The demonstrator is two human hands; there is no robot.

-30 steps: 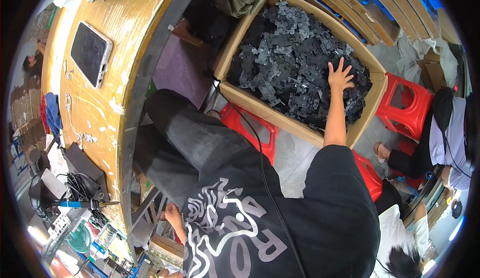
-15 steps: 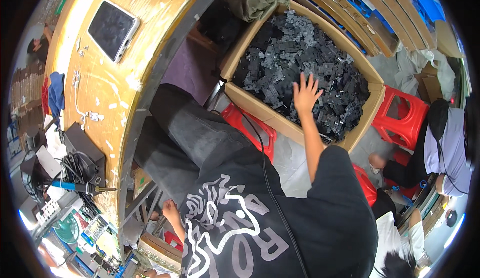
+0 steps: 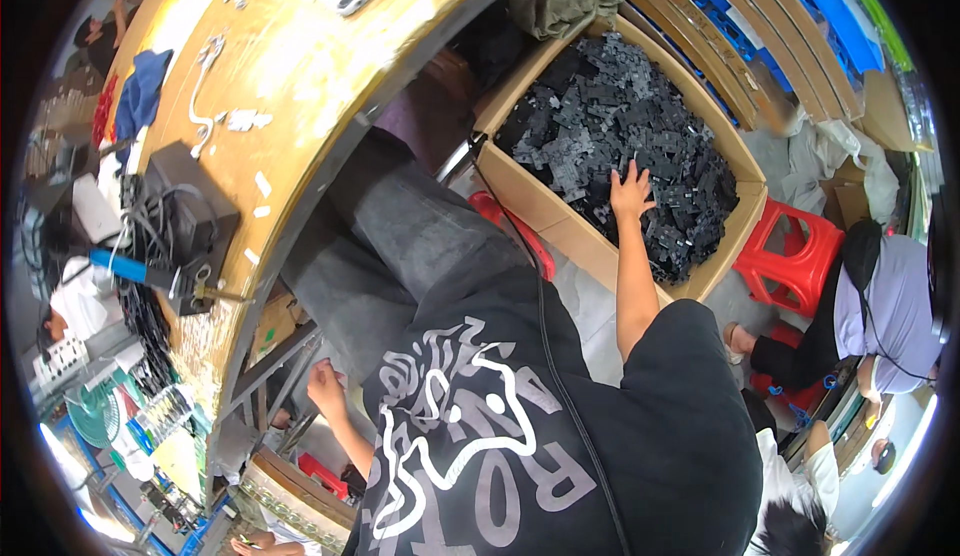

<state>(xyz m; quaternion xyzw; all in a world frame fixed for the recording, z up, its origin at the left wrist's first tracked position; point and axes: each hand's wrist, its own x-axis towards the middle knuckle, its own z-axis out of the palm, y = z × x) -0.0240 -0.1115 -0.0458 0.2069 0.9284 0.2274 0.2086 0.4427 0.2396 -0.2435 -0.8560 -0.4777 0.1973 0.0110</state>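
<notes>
The person's right hand (image 3: 631, 193) is open, fingers spread over the heap of dark plastic pieces (image 3: 600, 106), which fills much of a cardboard box (image 3: 748, 206); whether the palm touches them is unclear. The left hand (image 3: 324, 388) hangs beside the wooden bench (image 3: 300, 66), fingers partly bent, and one cannot tell whether it holds anything. A red stool (image 3: 770, 256) stands just beside the box.

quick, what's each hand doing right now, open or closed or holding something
Left hand: fingers look loosely curled; cannot tell whether it holds anything.
Right hand: open, fingers spread at the black parts in the cardboard box.
</notes>
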